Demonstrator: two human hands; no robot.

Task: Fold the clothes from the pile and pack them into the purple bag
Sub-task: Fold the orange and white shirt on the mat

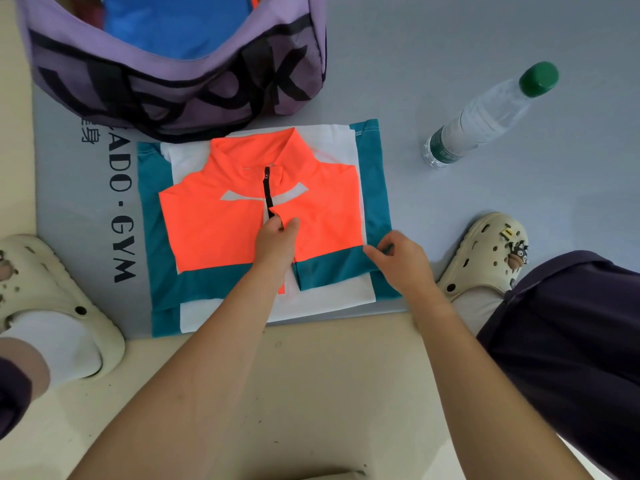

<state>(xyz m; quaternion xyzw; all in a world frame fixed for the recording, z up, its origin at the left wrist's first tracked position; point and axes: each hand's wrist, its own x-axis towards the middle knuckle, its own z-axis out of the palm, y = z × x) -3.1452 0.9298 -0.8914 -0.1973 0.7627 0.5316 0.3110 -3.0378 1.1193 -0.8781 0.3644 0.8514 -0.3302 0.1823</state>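
Neon orange, teal and white jacket (221,223) (black zip); purple bag (180,81) with black lettering; green-capped clear bottle (485,116); grey-blue mat (485,188).

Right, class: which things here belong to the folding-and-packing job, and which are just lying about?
Part of the job:
- orange zip-neck top, pinched by the left hand
- teal and white folded garment, held by the right hand
- purple fabric bag
- blue garment inside it

Lying about:
- clear plastic water bottle with green cap
- grey gym mat
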